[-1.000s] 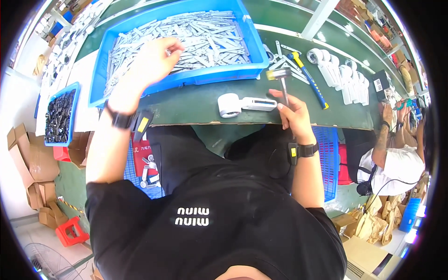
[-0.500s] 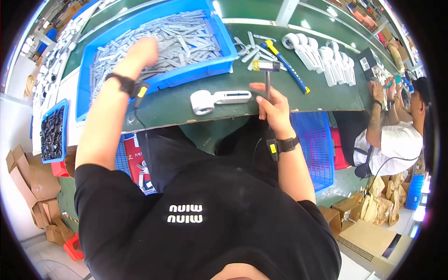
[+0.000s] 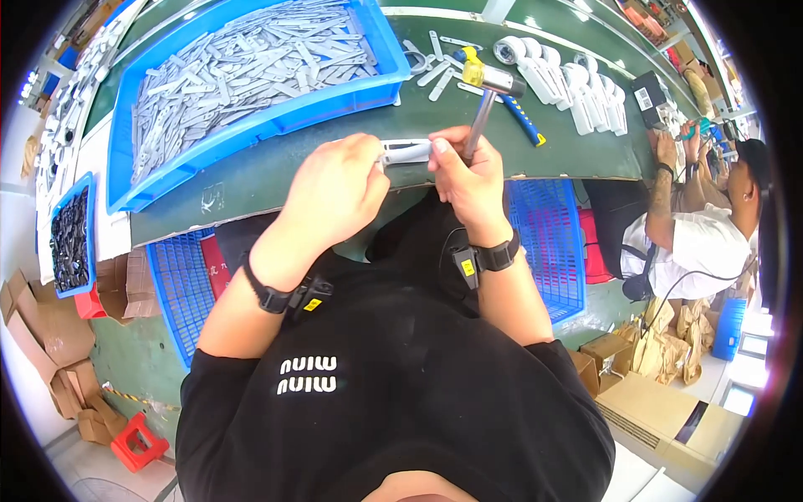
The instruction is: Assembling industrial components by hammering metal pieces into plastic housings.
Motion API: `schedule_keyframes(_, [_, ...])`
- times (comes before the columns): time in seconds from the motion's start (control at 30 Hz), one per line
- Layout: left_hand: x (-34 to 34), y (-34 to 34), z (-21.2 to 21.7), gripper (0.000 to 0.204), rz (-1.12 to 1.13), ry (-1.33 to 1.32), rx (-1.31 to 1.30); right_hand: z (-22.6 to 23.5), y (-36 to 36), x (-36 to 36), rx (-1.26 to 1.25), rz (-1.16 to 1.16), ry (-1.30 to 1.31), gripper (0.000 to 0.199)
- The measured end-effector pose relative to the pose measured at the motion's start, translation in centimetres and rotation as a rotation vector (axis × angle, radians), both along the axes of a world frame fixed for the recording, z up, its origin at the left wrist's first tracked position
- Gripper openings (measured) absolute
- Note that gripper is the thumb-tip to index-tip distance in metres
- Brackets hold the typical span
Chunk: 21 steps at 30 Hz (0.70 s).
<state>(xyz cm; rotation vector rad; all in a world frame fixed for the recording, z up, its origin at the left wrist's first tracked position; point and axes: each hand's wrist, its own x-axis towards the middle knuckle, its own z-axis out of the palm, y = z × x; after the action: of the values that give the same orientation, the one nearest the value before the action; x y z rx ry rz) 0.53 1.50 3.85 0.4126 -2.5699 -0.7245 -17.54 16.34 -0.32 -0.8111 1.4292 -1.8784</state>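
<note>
Blue tray (image 3: 335,109) on table (image 3: 251,180), up-left of hands. Left hand (image 3: 339,184) closed over left end of white handle piece (image 3: 407,152); piece between hands, over near table edge, long axis sideways; neither hand nearer, both touching. Right hand (image 3: 470,171) pinching piece's right end, also gripping mallet (image 3: 493,79), head up. Counts: tray, one; grey strips (image 3: 242,75) inside, too many; handle piece, one; mallet, one; hammer (image 3: 525,124) beyond, one; white assemblies (image 3: 545,84), overlapping, roughly eight.
</note>
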Motion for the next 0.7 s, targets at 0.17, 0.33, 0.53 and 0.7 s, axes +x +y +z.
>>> schedule_keyframes(0.17, [-1.5, 0.7, -2.4, 0.033, 0.112, 0.212, -0.117, -0.5, -0.2, -1.5, 0.152, -0.106, 0.11, 0.013])
schedule_keyframes(0.33, [-1.9, 0.4, -4.2, 0.057, 0.226, 0.157, -0.198, -0.6, -1.3, -1.7, 0.308, -0.109, -0.031, 0.015])
schedule_keyframes(0.53, [-2.3, -0.2, -4.9, 0.052, 0.205, 0.146, -0.069, 0.0, -1.7, -1.7, 0.375, -0.11, 0.086, 0.016])
schedule_keyframes(0.7, [-2.3, -0.5, -5.2, 0.036, 0.232, 0.202, 0.0, 1.0, -1.8, -1.7, 0.469, -0.085, 0.122, 0.018])
